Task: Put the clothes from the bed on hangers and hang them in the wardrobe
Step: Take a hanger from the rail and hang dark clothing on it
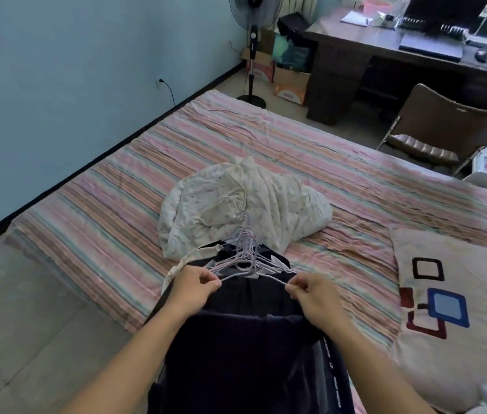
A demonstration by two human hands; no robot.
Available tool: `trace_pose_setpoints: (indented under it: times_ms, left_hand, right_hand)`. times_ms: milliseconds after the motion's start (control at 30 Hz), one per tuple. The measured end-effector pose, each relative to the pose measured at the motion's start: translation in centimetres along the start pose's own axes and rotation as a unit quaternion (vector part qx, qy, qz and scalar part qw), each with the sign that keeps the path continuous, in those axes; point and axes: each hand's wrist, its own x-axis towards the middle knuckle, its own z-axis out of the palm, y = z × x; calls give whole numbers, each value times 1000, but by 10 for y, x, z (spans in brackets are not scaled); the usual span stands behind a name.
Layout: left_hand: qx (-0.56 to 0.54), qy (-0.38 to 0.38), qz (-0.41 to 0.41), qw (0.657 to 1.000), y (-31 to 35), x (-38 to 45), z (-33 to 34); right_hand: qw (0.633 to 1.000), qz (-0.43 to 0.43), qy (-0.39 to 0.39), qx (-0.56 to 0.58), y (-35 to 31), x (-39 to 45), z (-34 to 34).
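Note:
A bunch of several pale lilac wire hangers (246,258) lies on top of dark clothes (248,339) at the near edge of the bed (110,204). My left hand (195,285) pinches the left end of the nearest hanger. My right hand (311,294) pinches its right end. The hooks point away from me, toward a crumpled white floral blanket (236,204). A cream strip of fabric (176,268) sticks out from under the dark pile by my left hand. The wardrobe is not in view.
A patterned pillow (451,318) lies at the right on the striped sheet. Beyond the bed stand a folding chair (439,130), a dark desk (385,58) with a laptop and clutter, a pedestal fan (252,49) and cardboard boxes (291,85). Bare floor (27,324) is at my left.

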Motion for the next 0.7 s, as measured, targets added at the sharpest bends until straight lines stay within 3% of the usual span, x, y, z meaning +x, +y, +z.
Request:
trace_pose_setpoints:
  times_ms: [200,367,700]
  left_hand:
    - [82,21,-25,996,-27,82,36]
    - [140,8,-54,989,-59,142,63]
    - [132,8,-79,988,-117,212,96]
  right_hand:
    - [999,10,-6,-42,38,84,36]
    - [996,42,-62,-42,73,147,74]
    - [997,48,-26,-55,118,223,130]
